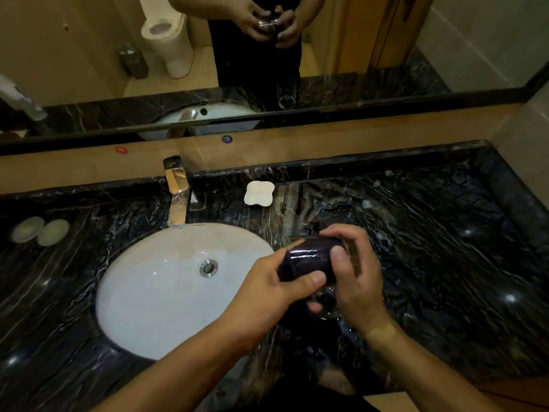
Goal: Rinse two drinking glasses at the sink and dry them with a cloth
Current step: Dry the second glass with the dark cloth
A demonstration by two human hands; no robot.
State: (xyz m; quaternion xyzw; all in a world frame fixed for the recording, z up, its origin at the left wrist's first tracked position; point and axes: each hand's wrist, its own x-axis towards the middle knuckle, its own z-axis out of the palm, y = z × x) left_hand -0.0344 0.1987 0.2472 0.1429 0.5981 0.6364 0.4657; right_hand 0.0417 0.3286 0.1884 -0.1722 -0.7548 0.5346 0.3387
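Note:
Both hands hold one clear drinking glass on its side above the dark marble counter, just right of the white oval sink. My left hand grips its left end with the thumb on top. My right hand wraps the other end from above. A second clear glass stands on the counter under my hands; only its thick base and a faint part of its wall show. The mirror reflects it upright. No cloth is in view.
A chrome faucet stands behind the sink with no water running. A white soap dish sits to its right by the back ledge. Two pale round lids lie at the far left. A side wall bounds the counter's right end.

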